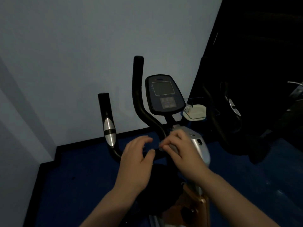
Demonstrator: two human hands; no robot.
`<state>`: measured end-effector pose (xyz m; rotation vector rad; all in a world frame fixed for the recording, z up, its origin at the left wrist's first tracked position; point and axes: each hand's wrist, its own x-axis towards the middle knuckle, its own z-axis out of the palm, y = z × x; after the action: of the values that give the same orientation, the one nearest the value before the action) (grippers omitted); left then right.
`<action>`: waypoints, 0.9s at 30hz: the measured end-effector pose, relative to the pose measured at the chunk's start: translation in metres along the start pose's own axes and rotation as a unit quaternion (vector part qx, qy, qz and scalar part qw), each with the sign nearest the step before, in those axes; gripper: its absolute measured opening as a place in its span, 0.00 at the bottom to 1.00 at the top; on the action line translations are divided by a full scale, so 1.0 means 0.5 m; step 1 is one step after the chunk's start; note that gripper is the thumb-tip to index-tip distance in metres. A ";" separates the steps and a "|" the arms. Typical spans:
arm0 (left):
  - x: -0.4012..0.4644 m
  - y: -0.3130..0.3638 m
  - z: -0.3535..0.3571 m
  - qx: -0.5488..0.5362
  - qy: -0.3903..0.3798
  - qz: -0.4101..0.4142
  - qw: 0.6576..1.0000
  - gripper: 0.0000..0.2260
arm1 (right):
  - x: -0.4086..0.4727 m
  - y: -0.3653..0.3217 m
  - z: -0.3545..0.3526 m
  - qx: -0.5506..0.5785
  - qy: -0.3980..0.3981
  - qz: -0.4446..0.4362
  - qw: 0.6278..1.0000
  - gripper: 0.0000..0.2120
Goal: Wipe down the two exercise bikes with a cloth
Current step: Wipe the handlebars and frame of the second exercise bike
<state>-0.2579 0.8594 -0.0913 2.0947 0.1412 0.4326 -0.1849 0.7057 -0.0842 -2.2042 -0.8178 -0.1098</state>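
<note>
**Dim corner, hands at the bike**

Blue floor (82, 185) and pale wall (65, 63) are framing a bike (199, 145). Left hand (136, 163) is hovering, fingers (147, 140) apart, beside the handlebar (139, 95). Right hand (182, 153) is pinching a grey cloth (172, 147) against the bar; the console (164, 94) is sitting beyond both.

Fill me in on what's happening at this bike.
A person stands over an exercise bike in a dim room, both bare hands at the middle of its handlebar, below the console. The right hand pinches something small and grey, possibly a cloth; blur hides which. The left hand hovers beside it, fingers curled, apparently empty. A second bike stands in shadow to the right.
</note>
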 end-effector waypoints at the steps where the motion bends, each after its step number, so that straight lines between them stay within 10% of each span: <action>1: -0.007 0.002 0.004 0.008 -0.008 -0.002 1.000 0.13 | -0.032 -0.001 -0.002 0.040 0.000 0.026 0.999 0.04; 6: -0.013 0.003 0.004 0.094 -0.024 -0.013 0.995 0.16 | -0.104 -0.008 -0.021 0.147 -0.031 0.085 0.985 0.06; 10: -0.011 0.009 0.005 0.111 -0.012 -0.022 0.993 0.15 | -0.006 -0.003 -0.033 0.060 0.163 0.168 0.970 0.03; 13: -0.012 0.011 0.002 0.102 -0.009 -0.028 0.994 0.13 | 0.023 -0.005 0.022 -0.103 0.146 0.182 0.967 0.07; 22: -0.012 0.014 -0.001 0.095 -0.006 -0.043 0.995 0.13 | 0.025 0.010 0.015 -0.139 0.111 0.155 0.972 0.10; 27: -0.014 0.007 0.001 0.051 0.010 -0.048 0.998 0.10 | -0.052 0.018 0.011 0.060 0.106 0.215 0.969 0.11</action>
<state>-0.2644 0.8555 -0.0903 2.1732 0.2793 0.3954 -0.2009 0.6916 -0.1023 -2.1569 -0.2128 -0.0770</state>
